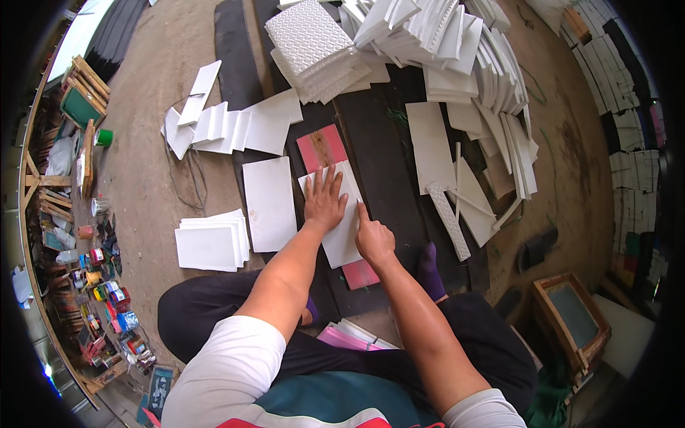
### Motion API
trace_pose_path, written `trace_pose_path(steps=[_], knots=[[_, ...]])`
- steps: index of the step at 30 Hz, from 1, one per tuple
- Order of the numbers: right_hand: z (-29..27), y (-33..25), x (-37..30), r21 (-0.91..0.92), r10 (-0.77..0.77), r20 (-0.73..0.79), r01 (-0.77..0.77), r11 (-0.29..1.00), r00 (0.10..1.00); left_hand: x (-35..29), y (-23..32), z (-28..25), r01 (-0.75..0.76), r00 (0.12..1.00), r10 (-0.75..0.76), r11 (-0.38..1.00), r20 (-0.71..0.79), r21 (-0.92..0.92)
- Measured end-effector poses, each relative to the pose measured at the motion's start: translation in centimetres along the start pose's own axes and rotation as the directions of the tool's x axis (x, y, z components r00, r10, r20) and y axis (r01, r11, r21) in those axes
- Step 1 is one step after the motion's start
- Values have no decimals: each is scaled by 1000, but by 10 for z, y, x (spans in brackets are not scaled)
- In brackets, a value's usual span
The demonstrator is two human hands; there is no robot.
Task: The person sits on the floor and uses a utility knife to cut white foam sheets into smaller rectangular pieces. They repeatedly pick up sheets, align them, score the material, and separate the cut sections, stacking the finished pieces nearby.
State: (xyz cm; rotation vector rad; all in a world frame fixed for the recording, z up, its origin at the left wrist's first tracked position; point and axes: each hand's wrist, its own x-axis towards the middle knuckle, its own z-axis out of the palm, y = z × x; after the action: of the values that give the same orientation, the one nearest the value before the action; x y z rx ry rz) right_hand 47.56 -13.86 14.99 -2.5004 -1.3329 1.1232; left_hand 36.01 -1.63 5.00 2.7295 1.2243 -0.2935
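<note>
A rectangular white board (338,247) lies before me on top of a longer pink board (360,274), whose two ends stick out beyond it. My left hand (325,198) is pressed flat on the white board, fingers spread. At the board's right edge is my right hand (375,237), its index finger stretched forward and the other fingers curled in; whatever they hold is hidden. Just left of the work lies another white board (269,207). Farther left sits a small fanned stack of white sheets (207,246).
Dark planks (378,135) lie beneath the work. Textured white panels (310,43) and a heap of white boards (428,36) stand at the far side. Offcuts (448,221) lie to the right, more white pieces (267,121) at far left. Paint cans (121,321) line the left.
</note>
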Motion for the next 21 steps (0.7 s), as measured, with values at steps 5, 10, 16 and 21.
trace_pose_path(steps=[5,10,16,21], knots=[[8,13,-24,-20,22,39,-21,1000,999,0,-1,6,-1,1000,1,1000,-1,14],[20,30,-49,-39,35,54,-33,999,998,1,0,5,2,1000,-3,1000,20,11],[28,44,-79,-22,32,65,-31,999,997,1,1,1,6,1000,-6,1000,25,7],[34,51,-96,-36,81,135,-76,996,988,0,-2,7,-15,999,14,1000,-51,-11]])
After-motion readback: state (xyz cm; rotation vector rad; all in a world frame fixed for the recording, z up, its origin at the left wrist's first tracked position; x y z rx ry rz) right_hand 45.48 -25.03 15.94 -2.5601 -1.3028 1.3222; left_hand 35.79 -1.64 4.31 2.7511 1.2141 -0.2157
